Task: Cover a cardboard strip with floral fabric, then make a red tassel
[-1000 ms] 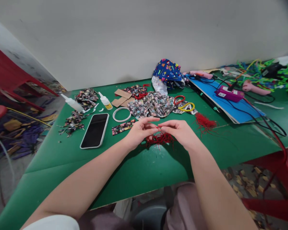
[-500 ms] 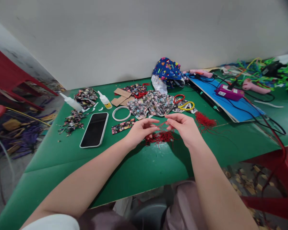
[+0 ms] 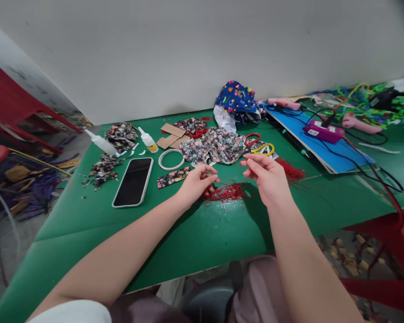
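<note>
A tangled pile of thin red threads (image 3: 228, 193) lies on the green table between my hands. At its left end my left hand (image 3: 199, 185) is closed, thumb against the curled fingers, with red strands at the lower fingers. To the right, my right hand (image 3: 268, 177) is raised a little above the table in a pinch. A trace of red shows at its fingertips, likely a thread too fine to see clearly. Just beyond it lie scissors (image 3: 264, 149) with one red and one yellow handle. A second bunch of red threads (image 3: 292, 171) is partly behind my right hand.
Floral fabric pieces (image 3: 218, 144), a silver ring-shaped roll (image 3: 171, 160), a small glue bottle (image 3: 148, 140) and a phone (image 3: 133, 183) lie left of and beyond my hands. On the right are a blue folder (image 3: 336, 150), a purple power box (image 3: 324, 131) and loose cables.
My right hand has moved right, away from my left hand. The red strand that showed between the fingertips of both hands is no longer visible there. My left hand has barely moved.
</note>
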Available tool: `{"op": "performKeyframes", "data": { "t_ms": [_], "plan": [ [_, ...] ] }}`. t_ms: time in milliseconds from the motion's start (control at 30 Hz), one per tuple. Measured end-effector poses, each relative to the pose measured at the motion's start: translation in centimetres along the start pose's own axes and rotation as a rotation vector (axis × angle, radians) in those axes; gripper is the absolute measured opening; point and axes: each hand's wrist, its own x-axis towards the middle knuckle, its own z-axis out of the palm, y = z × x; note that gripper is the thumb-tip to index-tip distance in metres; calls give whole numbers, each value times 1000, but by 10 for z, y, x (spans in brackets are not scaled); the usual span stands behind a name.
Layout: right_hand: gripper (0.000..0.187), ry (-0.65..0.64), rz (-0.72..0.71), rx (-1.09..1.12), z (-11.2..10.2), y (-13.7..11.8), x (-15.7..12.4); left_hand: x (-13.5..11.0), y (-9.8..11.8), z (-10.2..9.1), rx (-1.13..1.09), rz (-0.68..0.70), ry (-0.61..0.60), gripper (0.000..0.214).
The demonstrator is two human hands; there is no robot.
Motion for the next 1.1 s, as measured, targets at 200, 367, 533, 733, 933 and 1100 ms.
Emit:
{"op": "performKeyframes", "data": {
  "t_ms": [200, 367, 533, 733, 933, 1100],
  "plan": [
    [25, -142, 74, 2, 8, 1, -5, -11, 5, 5, 559, 440, 207, 18],
    [25, -284, 123, -7, 20, 4, -12, -16, 6, 12, 65, 247, -5, 31],
    [27, -331, 118, -13, 27, 7, -15, -14, 0, 15, -351, 65, 30, 28],
    [34, -377, 171, -23, 30, 11, -16, -12, 2, 14, -570, 26, 90, 15],
    [36, -422, 222, -4, 31, 16, -16, -12, 5, 13, -620, -22, 91, 18],
    [36, -433, 200, -12, 32, 16, -16, -12, 6, 12, -662, -29, 58, 16]
  ]
}}
